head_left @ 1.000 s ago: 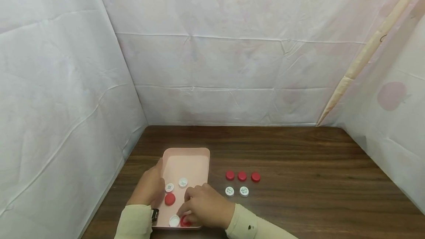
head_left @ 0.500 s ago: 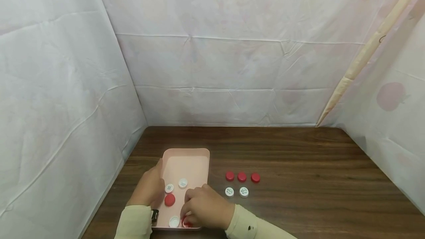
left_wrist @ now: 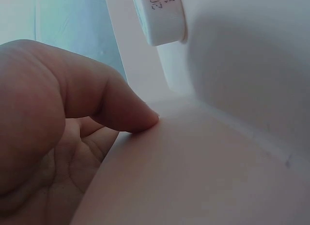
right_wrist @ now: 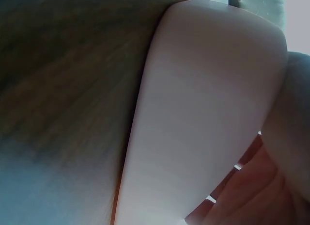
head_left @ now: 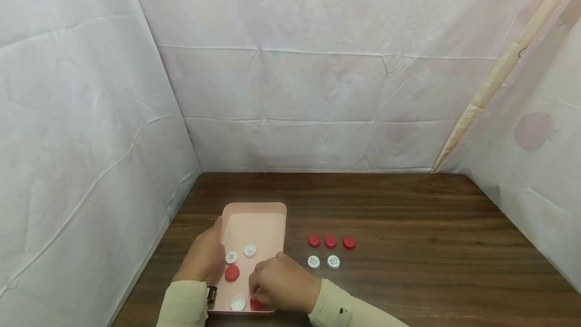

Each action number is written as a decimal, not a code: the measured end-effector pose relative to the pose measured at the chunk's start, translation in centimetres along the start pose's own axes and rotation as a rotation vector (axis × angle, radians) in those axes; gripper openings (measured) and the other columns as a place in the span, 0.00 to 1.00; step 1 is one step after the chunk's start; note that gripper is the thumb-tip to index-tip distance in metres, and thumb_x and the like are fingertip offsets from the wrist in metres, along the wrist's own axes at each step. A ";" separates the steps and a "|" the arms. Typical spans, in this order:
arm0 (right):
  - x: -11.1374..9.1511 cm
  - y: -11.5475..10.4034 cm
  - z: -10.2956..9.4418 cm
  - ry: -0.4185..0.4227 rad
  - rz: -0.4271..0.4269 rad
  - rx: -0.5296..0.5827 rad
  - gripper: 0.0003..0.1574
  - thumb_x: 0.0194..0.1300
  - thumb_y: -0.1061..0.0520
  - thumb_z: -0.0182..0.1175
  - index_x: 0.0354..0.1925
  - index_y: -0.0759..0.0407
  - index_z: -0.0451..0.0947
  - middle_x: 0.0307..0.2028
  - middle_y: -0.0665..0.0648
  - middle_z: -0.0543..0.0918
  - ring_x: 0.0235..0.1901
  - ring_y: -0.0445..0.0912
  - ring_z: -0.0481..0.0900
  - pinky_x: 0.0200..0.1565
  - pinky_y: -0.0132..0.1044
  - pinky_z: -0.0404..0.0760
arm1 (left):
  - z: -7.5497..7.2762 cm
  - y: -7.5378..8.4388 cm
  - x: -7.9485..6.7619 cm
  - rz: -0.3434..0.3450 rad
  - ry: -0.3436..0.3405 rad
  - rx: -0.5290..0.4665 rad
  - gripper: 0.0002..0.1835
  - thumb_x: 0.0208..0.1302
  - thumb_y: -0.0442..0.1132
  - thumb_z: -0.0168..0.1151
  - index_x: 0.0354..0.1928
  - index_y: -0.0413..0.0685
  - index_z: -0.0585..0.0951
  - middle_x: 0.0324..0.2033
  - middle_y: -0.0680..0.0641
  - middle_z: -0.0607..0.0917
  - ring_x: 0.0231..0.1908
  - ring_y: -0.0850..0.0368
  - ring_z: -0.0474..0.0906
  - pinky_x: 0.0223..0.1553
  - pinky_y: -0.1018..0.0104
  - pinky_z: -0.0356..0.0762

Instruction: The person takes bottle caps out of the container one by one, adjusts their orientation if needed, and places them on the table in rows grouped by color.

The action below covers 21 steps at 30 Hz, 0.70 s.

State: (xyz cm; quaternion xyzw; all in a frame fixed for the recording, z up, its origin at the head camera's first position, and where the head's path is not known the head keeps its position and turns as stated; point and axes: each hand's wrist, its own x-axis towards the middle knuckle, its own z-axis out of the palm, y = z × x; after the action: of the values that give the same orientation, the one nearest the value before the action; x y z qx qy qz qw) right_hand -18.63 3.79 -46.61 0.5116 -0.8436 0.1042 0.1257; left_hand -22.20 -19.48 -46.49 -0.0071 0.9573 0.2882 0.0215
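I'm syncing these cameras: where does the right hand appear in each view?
Head: right hand at bottom centre, over the tray's near right corner.
Left wrist: not in it.
Right wrist: right edge and lower right, cropped.
Shared landmark: the tray, in all three.

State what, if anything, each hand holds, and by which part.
Left hand: tray, by its left wall. Right hand: red cap, between fingers; exact place hidden.

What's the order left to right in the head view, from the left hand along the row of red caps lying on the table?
Left hand at the tray's left edge → pink tray → left red cap → middle red cap → right red cap.
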 end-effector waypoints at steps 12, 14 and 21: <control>-0.1 -0.2 -0.4 0.028 0.049 0.041 0.17 0.58 0.53 0.72 0.23 0.42 0.71 0.14 0.35 0.67 0.16 0.27 0.59 0.19 0.19 0.56 | 0.0 -0.1 0.2 0.005 0.003 0.000 0.39 0.70 0.27 0.48 0.82 0.37 0.50 0.74 0.30 0.67 0.73 0.30 0.65 0.72 0.32 0.61; -0.1 -0.3 -0.4 0.024 0.052 0.048 0.18 0.57 0.53 0.72 0.23 0.42 0.71 0.14 0.35 0.66 0.16 0.27 0.59 0.19 0.19 0.56 | 0.1 -0.1 0.3 -0.004 -0.001 0.001 0.39 0.70 0.27 0.48 0.82 0.38 0.50 0.75 0.31 0.66 0.73 0.30 0.65 0.72 0.32 0.60; 0.1 -0.1 -0.2 0.028 0.040 0.094 0.19 0.56 0.54 0.73 0.22 0.42 0.71 0.18 0.35 0.67 0.19 0.28 0.61 0.22 0.16 0.58 | 0.1 0.0 0.2 -0.030 -0.012 -0.008 0.40 0.71 0.28 0.48 0.82 0.39 0.49 0.75 0.31 0.65 0.73 0.30 0.64 0.72 0.33 0.59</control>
State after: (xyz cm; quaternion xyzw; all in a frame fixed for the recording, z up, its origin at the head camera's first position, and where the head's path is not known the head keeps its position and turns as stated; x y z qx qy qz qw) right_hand -18.54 3.72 -46.42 0.4986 -0.8459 0.1532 0.1113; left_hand -22.44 -19.45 -46.58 -0.0197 0.9558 0.2917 0.0313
